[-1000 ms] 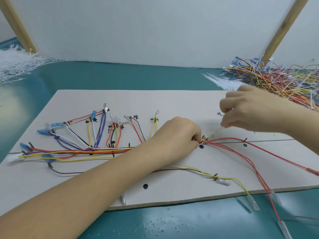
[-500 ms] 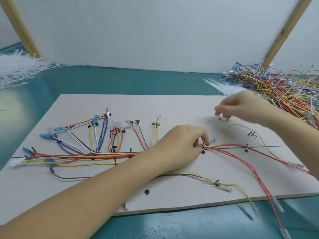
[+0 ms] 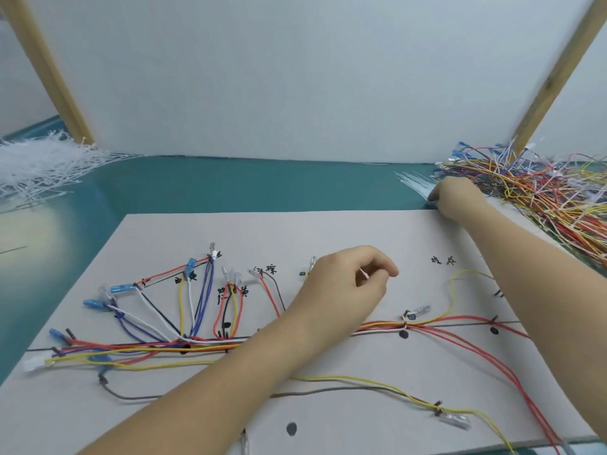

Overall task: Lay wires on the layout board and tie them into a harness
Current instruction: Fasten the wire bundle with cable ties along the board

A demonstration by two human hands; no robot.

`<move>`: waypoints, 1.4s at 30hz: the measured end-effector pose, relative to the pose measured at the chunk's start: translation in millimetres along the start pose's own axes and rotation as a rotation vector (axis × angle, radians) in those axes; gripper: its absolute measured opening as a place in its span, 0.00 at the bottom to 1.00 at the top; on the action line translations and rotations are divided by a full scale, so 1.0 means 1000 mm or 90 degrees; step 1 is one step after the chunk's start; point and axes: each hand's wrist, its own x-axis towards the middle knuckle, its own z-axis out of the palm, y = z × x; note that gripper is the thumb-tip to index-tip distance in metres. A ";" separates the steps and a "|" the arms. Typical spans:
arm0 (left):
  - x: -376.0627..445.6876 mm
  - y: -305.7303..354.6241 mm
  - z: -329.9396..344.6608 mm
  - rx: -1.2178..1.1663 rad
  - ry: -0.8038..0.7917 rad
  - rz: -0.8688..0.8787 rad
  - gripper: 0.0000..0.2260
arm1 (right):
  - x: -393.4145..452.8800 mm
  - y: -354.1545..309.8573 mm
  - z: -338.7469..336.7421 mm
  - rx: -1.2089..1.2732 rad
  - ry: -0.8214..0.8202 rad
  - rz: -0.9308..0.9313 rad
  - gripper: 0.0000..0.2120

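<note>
The grey layout board carries a bundle of coloured wires laid along its black line, with branches fanning up to terminals. A tie cinches the bundle right of centre. My left hand hovers just above the board with curled fingers and pinches a small white tie piece. My right hand reaches past the board's far right corner, its curled fingertips on the white cable ties. Red and yellow wires trail off to the lower right.
A heap of loose coloured wires lies at the far right. More white ties are piled at the far left on the teal table. A white back wall with slanting wooden posts closes off the rear.
My left hand let go of the tied spot and lifted up, holding a white piece. My right hand moved away from the bundle to the white ties at the far right.
</note>
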 end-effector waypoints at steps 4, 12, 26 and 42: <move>-0.001 0.001 0.000 0.001 -0.021 0.001 0.13 | 0.002 -0.002 -0.001 0.036 0.029 0.052 0.12; -0.001 0.001 0.000 -0.014 -0.019 -0.014 0.14 | 0.002 -0.002 -0.002 0.113 0.068 0.090 0.12; 0.000 0.013 -0.020 -0.014 -0.008 0.021 0.13 | -0.050 -0.076 -0.074 0.755 0.061 -0.049 0.14; -0.086 -0.036 -0.182 0.369 -0.162 -0.113 0.12 | -0.187 -0.214 -0.095 0.872 -0.292 -0.412 0.10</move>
